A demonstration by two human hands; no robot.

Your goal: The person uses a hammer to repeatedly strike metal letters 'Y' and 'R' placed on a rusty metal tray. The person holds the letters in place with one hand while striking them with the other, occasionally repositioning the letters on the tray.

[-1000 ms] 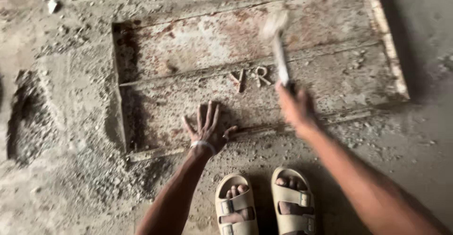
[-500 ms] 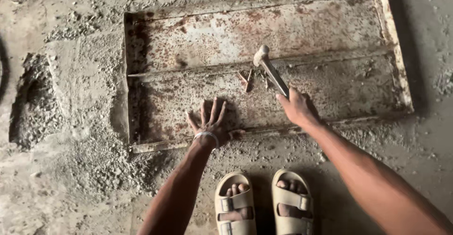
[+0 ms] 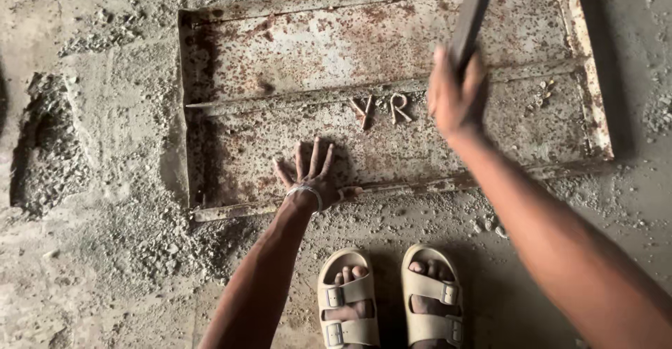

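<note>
Feet: your two feet in pale buckled sandals [image 3: 388, 300] stand on the dusty floor [image 3: 105, 265], nearest to you, just short of the plate's near edge.

Left hand: your left hand [image 3: 315, 175] lies flat and fully spread, palm down, on the near part of the rusty metal plate [image 3: 294, 48]; it grips nothing and only presses the plate down.

Right hand: your right hand [image 3: 456, 97] is closed round the handle of a hammer [image 3: 472, 9], lifted above the plate's right-middle; the head runs out of the top of the view, so you cannot see it.

Step in hand: this looks like the top of a swing, with the plate pinned for a blow.

Next move: judged from the pose, a strike should land clear of your spread fingers, which lie just near of the raised marks [image 3: 381, 109] on the middle ridge.

Plate: it lies flat on the floor, wide side to you, with raised rims along the left, near and right edges.

Edges and room: the right rim is well apart from both hands. Loose grit [image 3: 490, 223] lies just near of the plate by your feet. A heap of rubble [image 3: 49, 146] sits well left; bare floor lies right and far.
</note>
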